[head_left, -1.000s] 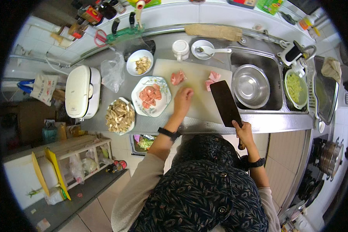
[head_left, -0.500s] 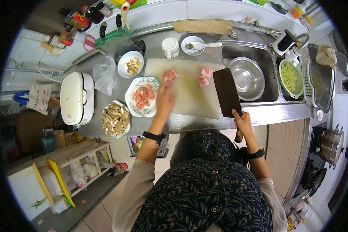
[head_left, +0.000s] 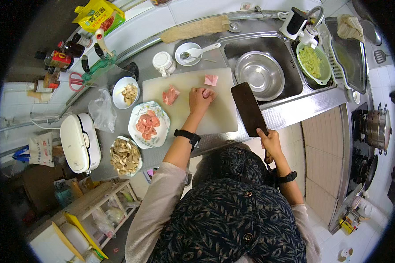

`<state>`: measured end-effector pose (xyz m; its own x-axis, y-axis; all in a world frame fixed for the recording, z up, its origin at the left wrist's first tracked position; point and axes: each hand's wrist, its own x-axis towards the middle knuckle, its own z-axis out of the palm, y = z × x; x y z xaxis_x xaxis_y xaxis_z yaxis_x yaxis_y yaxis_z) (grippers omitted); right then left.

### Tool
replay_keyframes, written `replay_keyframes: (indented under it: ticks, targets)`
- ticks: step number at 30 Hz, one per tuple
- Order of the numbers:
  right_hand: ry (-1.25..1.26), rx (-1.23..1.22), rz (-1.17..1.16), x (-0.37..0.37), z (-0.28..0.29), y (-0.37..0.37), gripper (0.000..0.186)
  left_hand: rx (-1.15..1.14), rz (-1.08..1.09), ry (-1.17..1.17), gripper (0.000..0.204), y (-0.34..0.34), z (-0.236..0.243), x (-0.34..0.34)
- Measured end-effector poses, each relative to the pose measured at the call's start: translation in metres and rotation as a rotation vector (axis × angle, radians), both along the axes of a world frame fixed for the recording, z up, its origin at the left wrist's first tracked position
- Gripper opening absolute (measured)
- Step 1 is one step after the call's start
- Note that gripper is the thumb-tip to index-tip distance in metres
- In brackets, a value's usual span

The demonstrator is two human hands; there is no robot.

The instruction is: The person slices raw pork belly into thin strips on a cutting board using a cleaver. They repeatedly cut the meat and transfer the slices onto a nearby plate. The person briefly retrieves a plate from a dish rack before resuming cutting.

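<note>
Over the last half second the left hand [head_left: 200, 101] has moved from beside the left lump of meat [head_left: 171, 94] to the lower pink piece [head_left: 210, 93] near the frame's centre, fingers now on it. The view has swung: the cutting board [head_left: 219, 116] sits further left, and a yellow pouch [head_left: 100, 17] shows more fully at upper left.

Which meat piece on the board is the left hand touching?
The piece nearer the person of the two on the right: the left hand touches it. The far piece and left lump lie untouched.
</note>
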<state>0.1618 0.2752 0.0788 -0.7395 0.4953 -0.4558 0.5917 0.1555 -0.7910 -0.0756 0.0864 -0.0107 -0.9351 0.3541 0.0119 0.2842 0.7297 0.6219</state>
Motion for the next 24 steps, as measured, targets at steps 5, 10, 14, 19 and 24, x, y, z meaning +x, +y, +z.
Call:
replay_keyframes:
  ticks: [5,10,14,19,24]
  targets:
    - [-0.081,0.000,0.009,-0.004,-0.001,-0.002,0.040,0.296,0.033,-0.227,0.028,-0.009,0.013,0.020]
    - [-0.022,0.080,0.129,-0.016,0.001,-0.011,0.042,0.179,-0.028,0.181,0.022,-0.034,0.027,0.035]
    - [-0.043,0.259,0.212,-0.029,0.001,-0.024,0.039,0.058,-0.142,0.297,0.031,-0.048,0.032,0.043]
    - [-0.132,0.395,0.312,-0.033,0.014,-0.031,0.034,-0.032,-0.233,0.301,0.038,-0.051,0.028,0.057]
    - [-0.113,0.382,0.425,-0.032,0.027,-0.028,0.021,0.057,-0.203,0.242,0.046,-0.049,0.020,0.063]
